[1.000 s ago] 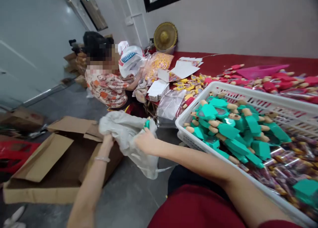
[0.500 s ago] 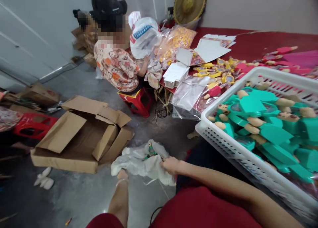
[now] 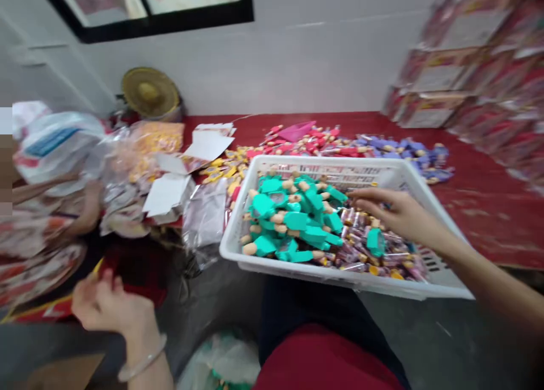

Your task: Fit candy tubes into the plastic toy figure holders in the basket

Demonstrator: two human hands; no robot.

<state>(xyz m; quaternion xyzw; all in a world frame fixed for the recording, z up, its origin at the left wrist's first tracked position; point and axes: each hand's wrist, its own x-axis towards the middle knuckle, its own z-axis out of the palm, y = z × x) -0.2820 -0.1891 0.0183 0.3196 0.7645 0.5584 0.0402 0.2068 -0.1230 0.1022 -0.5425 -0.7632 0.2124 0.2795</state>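
Note:
Over the right half of a white plastic basket (image 3: 238,225), my right hand (image 3: 391,208) reaches in with its fingers stretched out, holding nothing that I can see. Beneath it lie many small clear tubes with purplish contents and yellow ends (image 3: 357,240). Green toy pieces with beige knobs (image 3: 293,220) are heaped in the basket's left half, and a single green piece (image 3: 375,241) rests among the tubes. My left hand (image 3: 113,305), blurred, hangs in the air left of the basket, fingers loosely bent and apart, nothing visible in it. A whitish sack (image 3: 225,356) with green pieces inside stands on the floor below.
Yellow pieces (image 3: 216,169), red pieces (image 3: 306,143) and purple pieces (image 3: 408,149) lie on the red table (image 3: 488,208). Stacked white cards (image 3: 168,197) and plastic bags (image 3: 206,214) sit at its left. A co-worker's arm (image 3: 85,208) is at far left. Packed boxes (image 3: 437,87) are piled right.
My view has swung right to the basket. Both hands have let go of the whitish sack; the right is now over the basket, the left raised at the left.

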